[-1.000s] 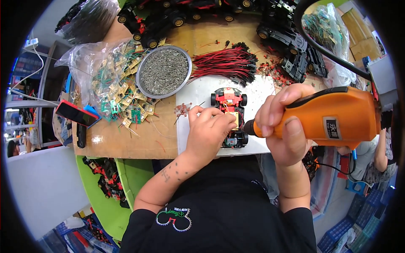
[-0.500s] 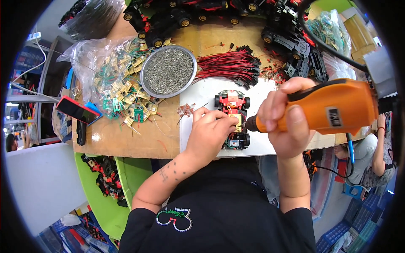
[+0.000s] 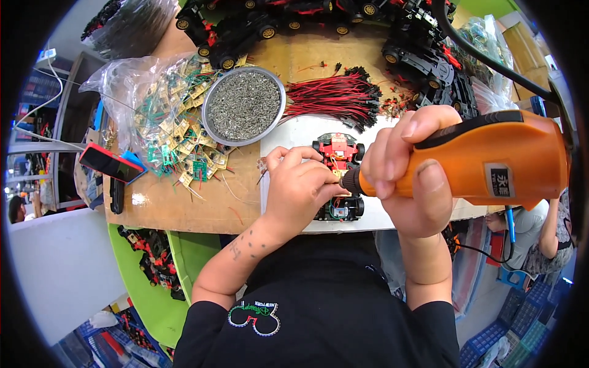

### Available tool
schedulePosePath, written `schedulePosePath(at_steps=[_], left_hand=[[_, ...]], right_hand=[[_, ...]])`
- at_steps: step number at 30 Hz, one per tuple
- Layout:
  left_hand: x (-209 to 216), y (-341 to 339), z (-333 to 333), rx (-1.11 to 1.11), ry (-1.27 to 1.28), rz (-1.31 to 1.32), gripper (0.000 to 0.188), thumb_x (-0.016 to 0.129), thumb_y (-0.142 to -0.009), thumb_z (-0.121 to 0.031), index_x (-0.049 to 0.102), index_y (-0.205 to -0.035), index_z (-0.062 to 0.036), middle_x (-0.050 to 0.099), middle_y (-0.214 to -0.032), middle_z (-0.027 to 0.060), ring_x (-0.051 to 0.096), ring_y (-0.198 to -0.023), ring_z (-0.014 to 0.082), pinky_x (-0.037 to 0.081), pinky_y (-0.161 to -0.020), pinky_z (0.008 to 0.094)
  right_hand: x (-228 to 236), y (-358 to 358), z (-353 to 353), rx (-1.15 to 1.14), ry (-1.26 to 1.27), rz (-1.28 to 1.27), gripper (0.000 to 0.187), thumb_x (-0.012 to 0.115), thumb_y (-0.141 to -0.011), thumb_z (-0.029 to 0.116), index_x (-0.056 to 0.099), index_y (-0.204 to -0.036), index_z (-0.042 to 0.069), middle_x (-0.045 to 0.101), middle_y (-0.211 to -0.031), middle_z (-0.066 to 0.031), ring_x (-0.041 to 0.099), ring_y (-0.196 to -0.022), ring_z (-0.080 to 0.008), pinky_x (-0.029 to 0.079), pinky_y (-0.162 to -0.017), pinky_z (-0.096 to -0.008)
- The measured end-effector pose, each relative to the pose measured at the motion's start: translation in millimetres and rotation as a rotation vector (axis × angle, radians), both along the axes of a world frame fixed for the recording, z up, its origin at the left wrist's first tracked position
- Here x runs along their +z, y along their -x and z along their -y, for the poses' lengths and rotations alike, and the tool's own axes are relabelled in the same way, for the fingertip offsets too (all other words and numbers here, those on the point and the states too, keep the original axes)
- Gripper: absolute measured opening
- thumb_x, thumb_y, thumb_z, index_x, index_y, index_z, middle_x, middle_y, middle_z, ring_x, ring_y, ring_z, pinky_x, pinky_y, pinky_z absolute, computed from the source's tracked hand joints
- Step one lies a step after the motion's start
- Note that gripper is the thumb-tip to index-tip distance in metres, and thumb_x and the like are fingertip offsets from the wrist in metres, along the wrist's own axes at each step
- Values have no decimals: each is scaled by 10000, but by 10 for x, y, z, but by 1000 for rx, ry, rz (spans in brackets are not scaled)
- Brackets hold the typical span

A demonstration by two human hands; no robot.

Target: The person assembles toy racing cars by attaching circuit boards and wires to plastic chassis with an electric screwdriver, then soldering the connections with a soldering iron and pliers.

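Observation:
A small red and black toy car chassis (image 3: 338, 147) lies on a white sheet in front of me. My left hand (image 3: 297, 190) is closed at its left side, thumb and index fingertips pinching the edge of a tan circuit board (image 3: 337, 174) on the chassis. Those fingertips cover part of the board. In my right hand (image 3: 414, 175) is an orange electric screwdriver (image 3: 466, 156), held sideways with fingers wrapped round its body. The dark nose of the screwdriver points left and sits over the board, close to my left fingertips. Its tip is hidden there.
Beyond the chassis stand a metal bowl (image 3: 205, 110) of small screws and a bundle of red and black wires (image 3: 334, 98). Wired circuit boards (image 3: 184, 144) spill from a plastic bag at left, near a red phone (image 3: 112, 163). More car chassis (image 3: 429, 67) line the back. A black cable (image 3: 491, 67) arches at right.
The screwdriver and my right hand have moved left, bringing its nose over the board. My left hand has tilted and drawn slightly nearer to me, its pinch still at the board.

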State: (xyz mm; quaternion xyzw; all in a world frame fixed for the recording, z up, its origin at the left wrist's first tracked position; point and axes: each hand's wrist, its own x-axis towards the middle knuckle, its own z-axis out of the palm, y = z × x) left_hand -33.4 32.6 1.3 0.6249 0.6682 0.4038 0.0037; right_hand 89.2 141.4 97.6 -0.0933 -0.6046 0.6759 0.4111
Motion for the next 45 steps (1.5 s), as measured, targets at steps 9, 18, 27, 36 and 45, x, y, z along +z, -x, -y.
schedulePosePath(at_steps=[9,18,27,36,45], left_hand=[[-24,-21,53,95,98,56,551,873,-572,-500,702,-901,-93,680,-850,43,580,-978,238,321,-900,430],[-34,-72,91,79,158,78,599,857,-602,-537,705,-976,-95,686,-904,41,568,-1010,241,314,-926,448],[-82,-96,23,70,162,36,565,889,-581,-460,704,-988,-114,688,-923,32,566,-1020,250,314,-926,466],[233,19,366,131,97,-61,480,872,-615,-431,684,-917,-109,652,-879,21,572,-975,235,330,-910,447],[1214,631,2107,1126,461,-622,358,852,-699,-224,696,-984,-72,655,-961,101,582,-1014,298,392,-958,476]], right_hand=[[-86,13,-35,-20,-62,25,314,627,-958,286,464,-1123,74,496,-779,-30,487,-595,-121,412,-555,-275],[-164,73,4,-77,-44,27,293,624,-958,251,471,-1123,64,498,-779,-31,484,-597,-125,415,-563,-293],[-302,82,-130,-79,-316,97,237,611,-962,199,472,-1094,61,485,-744,-34,474,-577,-122,421,-538,-290],[20,-64,-85,-33,232,-346,258,584,-945,66,498,-1174,-15,544,-768,-41,514,-579,-97,459,-549,-271],[-125,-335,-370,-348,59,12,287,641,-920,41,521,-1178,9,545,-866,-31,553,-687,-106,469,-624,-280]])
